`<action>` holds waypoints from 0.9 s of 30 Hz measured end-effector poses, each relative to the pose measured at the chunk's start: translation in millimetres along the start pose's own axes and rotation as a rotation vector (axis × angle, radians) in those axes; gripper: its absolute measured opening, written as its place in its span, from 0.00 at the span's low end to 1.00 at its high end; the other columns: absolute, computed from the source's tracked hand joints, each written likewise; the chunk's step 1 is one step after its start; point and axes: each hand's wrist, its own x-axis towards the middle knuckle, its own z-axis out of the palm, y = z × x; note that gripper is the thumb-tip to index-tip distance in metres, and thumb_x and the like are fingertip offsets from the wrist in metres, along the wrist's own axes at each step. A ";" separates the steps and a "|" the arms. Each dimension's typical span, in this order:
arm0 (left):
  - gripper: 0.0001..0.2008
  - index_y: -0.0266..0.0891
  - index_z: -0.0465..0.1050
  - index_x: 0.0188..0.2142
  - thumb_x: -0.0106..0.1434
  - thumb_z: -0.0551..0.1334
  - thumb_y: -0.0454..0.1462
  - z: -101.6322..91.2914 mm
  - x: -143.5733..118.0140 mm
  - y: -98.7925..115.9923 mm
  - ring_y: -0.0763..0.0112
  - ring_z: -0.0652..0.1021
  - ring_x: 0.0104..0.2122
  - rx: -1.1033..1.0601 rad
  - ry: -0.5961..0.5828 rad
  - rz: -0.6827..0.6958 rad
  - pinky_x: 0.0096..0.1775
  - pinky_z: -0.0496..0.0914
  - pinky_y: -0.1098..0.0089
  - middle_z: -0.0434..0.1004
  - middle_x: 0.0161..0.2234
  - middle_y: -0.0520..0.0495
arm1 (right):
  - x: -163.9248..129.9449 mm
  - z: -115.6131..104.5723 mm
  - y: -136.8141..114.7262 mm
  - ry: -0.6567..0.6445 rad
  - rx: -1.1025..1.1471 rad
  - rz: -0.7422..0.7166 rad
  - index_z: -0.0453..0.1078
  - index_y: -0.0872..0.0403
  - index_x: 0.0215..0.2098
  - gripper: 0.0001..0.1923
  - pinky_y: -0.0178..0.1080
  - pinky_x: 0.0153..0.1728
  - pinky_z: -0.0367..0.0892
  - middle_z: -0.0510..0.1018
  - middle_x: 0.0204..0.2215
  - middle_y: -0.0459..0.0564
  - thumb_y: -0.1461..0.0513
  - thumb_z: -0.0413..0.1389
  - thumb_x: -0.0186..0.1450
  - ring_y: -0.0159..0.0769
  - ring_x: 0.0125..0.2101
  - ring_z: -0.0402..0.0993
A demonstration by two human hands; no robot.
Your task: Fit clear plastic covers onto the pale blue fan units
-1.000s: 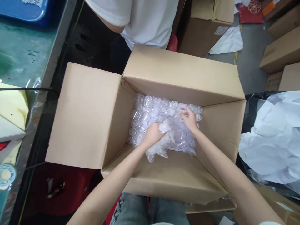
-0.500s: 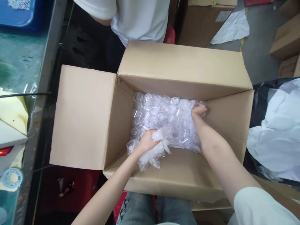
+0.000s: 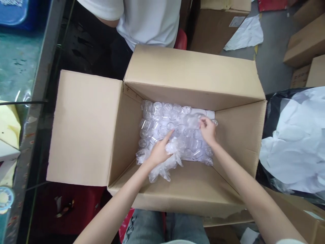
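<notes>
Both hands are inside the open cardboard box (image 3: 177,88). The left hand (image 3: 158,152) grips a crumpled plastic bag (image 3: 169,162) near the front wall, forefinger stretched out. The right hand (image 3: 208,130) pinches one of the clear plastic cups (image 3: 194,120) covering the box bottom.
</notes>
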 end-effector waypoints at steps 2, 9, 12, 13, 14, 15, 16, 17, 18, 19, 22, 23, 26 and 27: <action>0.44 0.49 0.55 0.64 0.48 0.62 0.26 8.4 6.0 12.2 0.56 0.78 0.37 0.041 -0.004 0.000 0.41 0.70 0.60 0.78 0.43 0.43 | -31.8 -2.9 -21.3 -0.137 0.055 -0.102 0.71 0.58 0.35 0.10 0.39 0.34 0.72 0.75 0.29 0.45 0.58 0.56 0.68 0.31 0.29 0.73; 0.27 0.49 0.68 0.56 0.56 0.60 0.31 28.1 8.5 32.9 0.57 0.78 0.43 -0.054 0.004 0.084 0.44 0.70 0.64 0.79 0.47 0.45 | -72.6 -12.0 -45.4 -0.333 0.179 -0.248 0.71 0.58 0.31 0.08 0.34 0.26 0.70 0.76 0.26 0.45 0.63 0.54 0.68 0.30 0.23 0.72; 0.27 0.45 0.69 0.55 0.55 0.60 0.30 29.3 3.9 24.7 0.63 0.78 0.44 -0.132 -0.030 0.108 0.44 0.69 0.70 0.79 0.48 0.47 | -78.0 -5.1 -46.0 -0.422 0.186 -0.308 0.72 0.57 0.31 0.06 0.37 0.33 0.72 0.78 0.27 0.46 0.66 0.55 0.66 0.32 0.28 0.75; 0.23 0.43 0.73 0.50 0.55 0.60 0.30 29.8 2.9 21.1 0.64 0.79 0.42 -0.145 -0.044 0.100 0.42 0.70 0.70 0.80 0.45 0.47 | -80.5 -2.5 -45.9 -0.453 0.184 -0.324 0.73 0.57 0.31 0.06 0.38 0.35 0.72 0.79 0.28 0.46 0.67 0.56 0.65 0.33 0.30 0.75; 0.17 0.40 0.76 0.44 0.54 0.60 0.30 30.2 2.5 17.5 0.64 0.80 0.37 -0.152 -0.056 0.085 0.40 0.70 0.71 0.82 0.39 0.47 | -82.6 -0.2 -44.9 -0.482 0.180 -0.333 0.74 0.56 0.31 0.06 0.39 0.36 0.72 0.79 0.29 0.46 0.67 0.56 0.64 0.33 0.31 0.76; 0.12 0.38 0.78 0.37 0.54 0.60 0.30 30.4 2.5 14.1 0.65 0.79 0.33 -0.156 -0.064 0.062 0.37 0.69 0.70 0.82 0.33 0.47 | -83.6 1.3 -42.2 -0.499 0.170 -0.332 0.75 0.54 0.31 0.05 0.39 0.37 0.72 0.80 0.30 0.46 0.67 0.57 0.64 0.34 0.32 0.77; 0.08 0.36 0.78 0.31 0.53 0.60 0.30 30.3 3.1 11.2 0.65 0.78 0.29 -0.160 -0.067 0.036 0.34 0.68 0.71 0.81 0.28 0.47 | -82.7 1.7 -37.2 -0.500 0.152 -0.315 0.76 0.53 0.31 0.05 0.39 0.38 0.73 0.80 0.32 0.47 0.66 0.58 0.63 0.34 0.34 0.77; 0.05 0.35 0.77 0.27 0.53 0.60 0.31 29.5 4.0 8.9 0.66 0.77 0.27 -0.168 -0.064 0.007 0.33 0.68 0.71 0.80 0.25 0.48 | -79.3 1.0 -29.6 -0.480 0.124 -0.282 0.76 0.53 0.33 0.04 0.39 0.39 0.73 0.80 0.34 0.47 0.65 0.58 0.63 0.35 0.36 0.77; 0.05 0.35 0.76 0.25 0.52 0.61 0.31 27.8 5.2 7.2 0.66 0.77 0.26 -0.181 -0.053 -0.023 0.32 0.67 0.71 0.79 0.24 0.47 | -73.2 -0.9 -19.1 -0.436 0.085 -0.233 0.76 0.53 0.36 0.04 0.40 0.40 0.72 0.80 0.37 0.48 0.64 0.58 0.64 0.37 0.38 0.77; 0.04 0.34 0.75 0.24 0.52 0.61 0.31 25.1 6.3 5.9 0.66 0.77 0.27 -0.197 -0.039 -0.051 0.32 0.67 0.71 0.79 0.25 0.47 | -64.5 -4.0 -6.1 -0.375 0.037 -0.171 0.75 0.53 0.41 0.07 0.43 0.43 0.72 0.79 0.42 0.50 0.62 0.57 0.66 0.39 0.42 0.76; 0.04 0.34 0.74 0.24 0.51 0.62 0.33 11.5 7.0 2.9 0.64 0.77 0.31 -0.243 0.007 -0.127 0.34 0.67 0.71 0.79 0.26 0.47 | -30.4 -16.6 41.2 -0.185 -0.135 0.031 0.68 0.55 0.53 0.16 0.54 0.53 0.63 0.69 0.56 0.56 0.60 0.56 0.67 0.46 0.53 0.67; 0.04 0.34 0.74 0.23 0.51 0.63 0.34 5.8 5.6 1.8 0.63 0.77 0.32 -0.260 0.019 -0.154 0.35 0.67 0.71 0.79 0.26 0.48 | -19.8 -20.4 56.7 -0.155 -0.184 0.084 0.67 0.55 0.54 0.18 0.56 0.55 0.61 0.66 0.58 0.57 0.59 0.57 0.67 0.48 0.55 0.65; 0.05 0.35 0.75 0.24 0.50 0.65 0.36 -10.5 -4.9 -1.2 0.63 0.77 0.32 -0.334 0.030 -0.242 0.35 0.68 0.70 0.78 0.26 0.49 | -1.8 -25.9 92.0 -0.142 -0.281 0.160 0.67 0.52 0.54 0.18 0.55 0.56 0.60 0.63 0.60 0.56 0.57 0.56 0.68 0.47 0.56 0.64; 0.06 0.35 0.75 0.24 0.49 0.65 0.37 -14.9 -10.3 -1.4 0.64 0.77 0.31 -0.369 0.021 -0.274 0.35 0.68 0.70 0.78 0.25 0.49 | -0.8 -25.9 98.9 -0.148 -0.302 0.164 0.68 0.52 0.53 0.16 0.54 0.56 0.60 0.65 0.59 0.56 0.56 0.55 0.69 0.46 0.55 0.65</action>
